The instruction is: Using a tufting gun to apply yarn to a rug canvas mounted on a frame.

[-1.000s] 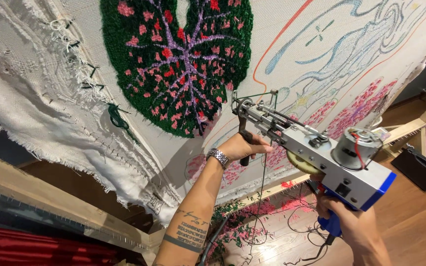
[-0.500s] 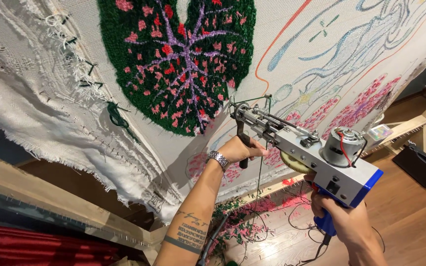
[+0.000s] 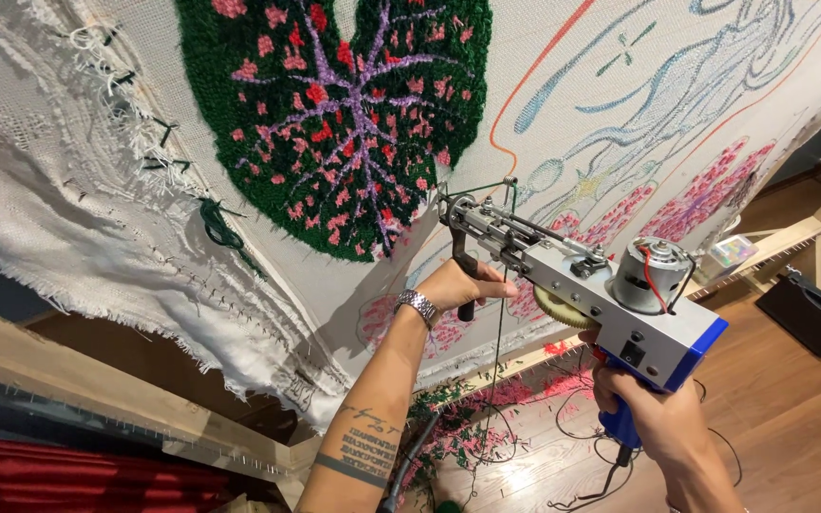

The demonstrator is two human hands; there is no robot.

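Since the earlier frame the tufting gun has swung slightly left, its needle tip now at the lower right edge of the green leaf patch on the stretched cloth. The one gun looks heavy and rigid, with a motor and gear at the rear; it is best held at its two handles. The left hand is wrapped closed around the black front handle, and the right hand is clenched on the blue rear grip. A single green yarn hangs from the nose. One wooden frame carries the cloth; pink and green yarn scraps litter the floor below.
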